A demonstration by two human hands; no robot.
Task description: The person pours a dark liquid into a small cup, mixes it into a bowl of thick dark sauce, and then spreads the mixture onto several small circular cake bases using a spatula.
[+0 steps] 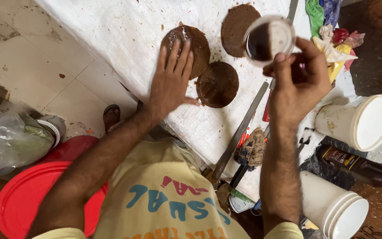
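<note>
red lid (18,199) and bagged clutter on floor at far left. left hand (169,82) open, flat, fingers spread, pressing wet brown disc (186,44) on white sheet (124,31). two more discs beside it: lower disc (217,84) just right of thumb, upper disc (237,24) near cup. right hand (299,82) pinching tilted cup (268,39), dark liquid inside, roughly half left. judged: three discs shaped, first being wetted or smoothed; others look dry, likely still to coat. white tubs (361,121) at far right.

Brown discs (218,84) on white sheet (124,31) (woven).
</note>
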